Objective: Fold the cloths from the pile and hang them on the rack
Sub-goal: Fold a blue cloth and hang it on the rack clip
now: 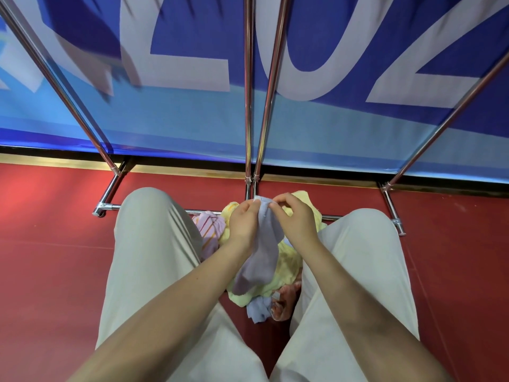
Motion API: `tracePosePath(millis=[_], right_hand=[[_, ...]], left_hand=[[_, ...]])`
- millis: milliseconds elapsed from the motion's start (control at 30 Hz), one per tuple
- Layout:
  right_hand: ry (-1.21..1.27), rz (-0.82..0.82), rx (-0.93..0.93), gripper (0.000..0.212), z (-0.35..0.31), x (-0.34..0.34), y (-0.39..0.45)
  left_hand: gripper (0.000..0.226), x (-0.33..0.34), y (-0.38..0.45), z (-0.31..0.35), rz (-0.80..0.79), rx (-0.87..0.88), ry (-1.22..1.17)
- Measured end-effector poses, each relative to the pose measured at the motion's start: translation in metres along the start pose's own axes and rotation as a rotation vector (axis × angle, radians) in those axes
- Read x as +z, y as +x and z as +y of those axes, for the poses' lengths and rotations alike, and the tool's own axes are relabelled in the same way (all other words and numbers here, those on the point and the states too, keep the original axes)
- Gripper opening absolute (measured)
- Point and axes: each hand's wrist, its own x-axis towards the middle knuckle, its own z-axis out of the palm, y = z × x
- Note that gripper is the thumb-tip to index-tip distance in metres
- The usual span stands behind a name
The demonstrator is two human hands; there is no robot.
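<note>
- Two hands, left hand point(242, 220) and right hand point(296, 216), are being curled to pinch the top edge of a soft lilac cloth point(260, 255).
- It is being dangled limp, creased, over the crumpled pile point(286, 264) beside the chrome-tube rack point(249, 106).

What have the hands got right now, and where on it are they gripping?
Both hands hold one lavender cloth: the left hand and right hand each pinch its top edge, close together, and the rest hangs over the pile.
</note>
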Motion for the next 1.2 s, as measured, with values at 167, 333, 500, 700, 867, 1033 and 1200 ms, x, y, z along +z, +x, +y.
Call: tracePosePath(millis=[167, 333, 500, 700, 867, 1033, 1200], right_hand=[[0.097, 0.029, 0.134, 0.012, 0.001, 0.000, -0.001], [0.165, 0.081, 0.188, 0.012, 0.000, -0.004, 0.000], [0.231, 0.038, 0.201, 0.012, -0.002, -0.007, 0.001], [0.137, -0.151, 0.092, 0.027, 0.000, -0.009, -0.003], [-0.082, -0.298, 0.026, 0.034, 0.011, -0.010, -0.006], [-0.304, -0.422, 0.028, 0.040, 0.023, -0.011, -0.007], [-0.333, -0.307, -0.023, 0.037, 0.023, -0.011, -0.007]], left_hand=[[0.023, 0.004, -0.002, 0.000, -0.089, 0.080, 0.036], [0.024, 0.010, -0.009, 0.004, -0.188, 0.184, 0.045], [0.015, 0.006, -0.007, 0.000, -0.197, 0.258, 0.101], [0.019, -0.006, 0.003, 0.003, -0.073, 0.278, 0.121], [0.018, -0.019, 0.009, 0.011, -0.065, 0.326, 0.170], [0.018, -0.035, 0.011, 0.016, -0.027, 0.337, 0.169], [0.018, -0.048, 0.012, 0.016, 0.017, 0.356, 0.211]])
